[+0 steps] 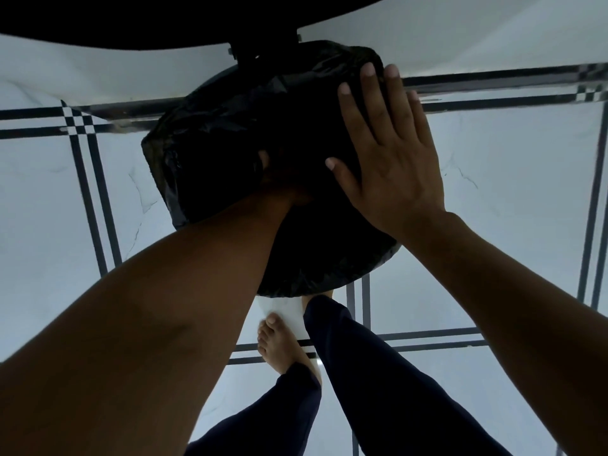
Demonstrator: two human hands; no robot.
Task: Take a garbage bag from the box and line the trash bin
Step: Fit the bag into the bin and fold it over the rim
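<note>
A black garbage bag (223, 133) covers the round trash bin (329, 258) on the floor below me. My left hand (279, 179) reaches down inside the bag's opening; most of it is hidden in the dark plastic, so its fingers do not show. My right hand (391, 149) lies flat with straight fingers on the bag at the bin's right rim. The bag's box is out of sight.
White marble floor tiles (493, 192) with black border lines surround the bin. My bare left foot (279, 343) and dark trouser legs (378, 373) stand just in front of it. A dark overhanging edge (164, 21) crosses the top of the view.
</note>
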